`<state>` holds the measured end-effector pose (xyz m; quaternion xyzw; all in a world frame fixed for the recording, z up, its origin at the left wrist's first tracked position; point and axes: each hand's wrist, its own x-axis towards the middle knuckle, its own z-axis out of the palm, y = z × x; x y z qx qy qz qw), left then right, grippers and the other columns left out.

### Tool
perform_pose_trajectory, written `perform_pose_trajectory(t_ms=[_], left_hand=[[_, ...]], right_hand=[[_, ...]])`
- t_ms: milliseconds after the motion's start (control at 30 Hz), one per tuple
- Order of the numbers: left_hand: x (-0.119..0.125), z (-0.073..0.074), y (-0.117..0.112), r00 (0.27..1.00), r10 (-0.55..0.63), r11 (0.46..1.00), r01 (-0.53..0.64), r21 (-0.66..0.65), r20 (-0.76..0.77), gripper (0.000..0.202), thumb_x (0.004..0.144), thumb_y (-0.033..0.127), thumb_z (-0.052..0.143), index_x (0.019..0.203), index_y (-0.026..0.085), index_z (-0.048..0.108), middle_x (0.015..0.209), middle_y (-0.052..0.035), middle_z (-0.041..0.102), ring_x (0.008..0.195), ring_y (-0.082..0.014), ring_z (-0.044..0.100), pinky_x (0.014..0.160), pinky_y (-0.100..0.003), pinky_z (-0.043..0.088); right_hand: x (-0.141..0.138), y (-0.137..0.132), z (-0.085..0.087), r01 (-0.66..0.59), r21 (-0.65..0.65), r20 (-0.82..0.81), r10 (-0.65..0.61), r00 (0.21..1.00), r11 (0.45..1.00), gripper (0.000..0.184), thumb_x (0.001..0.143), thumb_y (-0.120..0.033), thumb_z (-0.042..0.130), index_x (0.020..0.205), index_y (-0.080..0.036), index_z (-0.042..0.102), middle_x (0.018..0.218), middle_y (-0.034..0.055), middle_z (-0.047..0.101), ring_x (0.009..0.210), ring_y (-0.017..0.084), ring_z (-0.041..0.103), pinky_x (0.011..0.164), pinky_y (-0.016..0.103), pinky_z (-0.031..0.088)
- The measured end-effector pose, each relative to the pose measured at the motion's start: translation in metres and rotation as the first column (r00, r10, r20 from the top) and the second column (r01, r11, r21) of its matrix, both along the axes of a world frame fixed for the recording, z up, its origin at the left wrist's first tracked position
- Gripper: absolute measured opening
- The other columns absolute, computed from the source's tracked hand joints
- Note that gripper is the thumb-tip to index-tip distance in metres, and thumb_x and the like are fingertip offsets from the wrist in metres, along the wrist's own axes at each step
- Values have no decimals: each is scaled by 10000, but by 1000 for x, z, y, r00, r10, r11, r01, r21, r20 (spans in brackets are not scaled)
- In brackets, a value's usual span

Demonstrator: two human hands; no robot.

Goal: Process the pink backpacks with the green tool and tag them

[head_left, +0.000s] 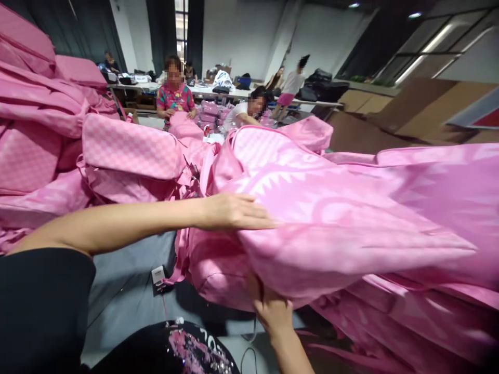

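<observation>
A large pink backpack [312, 202] with a white jagged pattern lies in front of me on top of other pink bags. My left hand [237, 212] rests flat on its near side, fingers stretched out and pressed together against the fabric. Lower down, my right hand [274, 307] reaches up to the backpack's bottom edge. Its thumb shows outside, and the fingers are curled under the fabric, partly hidden. Below the left forearm, a small white tag [158, 275] lies on the grey surface beside a pink strap.
Piled pink bags [31, 104] rise at the left, and a checkered pink bag [132, 148] sits nearer the middle. More pink bags [390, 322] spread at the right. Across the pile are two co-workers, with long tables [210, 93] behind them. Cardboard [421, 109] stands far right.
</observation>
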<state>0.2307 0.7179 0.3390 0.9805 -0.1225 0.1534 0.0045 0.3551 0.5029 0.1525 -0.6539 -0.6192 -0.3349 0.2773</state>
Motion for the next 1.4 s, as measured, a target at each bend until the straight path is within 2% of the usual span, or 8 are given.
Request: perform_pose_trajectory(t_ms=[133,367,500,633,700,933,1133,1400], left_hand=[[-17,-48,26,993,-15,999,11,36,114,471,979,143,261,1383,176,501,1404,-72,536,1372,-133,420,1192,-355,268],[-33,-60,71,962,212,976,-199,-89,172,483,902,235,447,1381,238,508,1407,-59,537,1329,-197,484,1169,-440,332],[-60,-60,82,895,382,911,-322,-257,230,749,818,313,574,1505,337,277,1561,99,288,1418,-280,344,1203,-502,285],[-89,-69,57,867,497,773,-423,-473,37,834,853,446,545,1485,528,8,1558,278,32,1454,-345,227,1224,-561,203],[-90,-74,45,888,460,772,-410,-486,-18,874,819,527,583,1471,559,2,1555,294,-8,1472,-381,123,1216,-609,156],[-54,-76,35,816,553,748,-397,-531,169,908,856,604,525,1541,192,92,1620,-137,96,1495,-308,80,1215,-509,137],[-39,-94,35,761,598,731,-389,-560,252,952,829,697,486,1519,138,143,1593,-203,144,1492,-327,72,1204,-532,103],[-6,-104,62,736,625,704,-389,-594,259,969,836,589,579,1536,126,95,1617,-170,67,1504,-266,0,1217,-463,99]], right_hand=[[-2,-36,-28,30,-105,11,-29,1000,994,324,905,-406,577,1106,-159,638,1057,153,666,1059,348,590,962,577,409],[-2,22,-24,68,-100,-107,-78,991,993,224,865,-439,627,937,-247,716,1089,103,652,1201,316,480,1102,552,272],[-14,41,-20,54,-119,-45,-60,997,991,597,867,-572,579,1348,-219,555,1441,139,471,1417,323,256,1169,538,113],[-14,45,-42,69,-101,-17,-71,997,992,646,877,-598,545,1402,-223,502,1479,130,436,1447,316,215,1181,529,42],[-4,54,-49,79,-141,-58,-88,994,987,626,883,-612,523,1386,-240,521,1464,116,460,1438,318,240,1180,533,44],[-21,48,-58,161,-65,-176,-170,970,985,601,926,-461,517,1427,-136,448,1536,209,307,1461,355,153,1147,607,120],[-22,29,-127,103,-121,-115,-117,986,987,483,897,-156,492,1377,-208,511,1486,203,399,1456,338,175,1089,668,148],[13,62,-123,22,-163,-75,-35,997,986,625,935,-178,479,1525,-194,276,1557,240,231,1461,372,133,1076,676,153]])
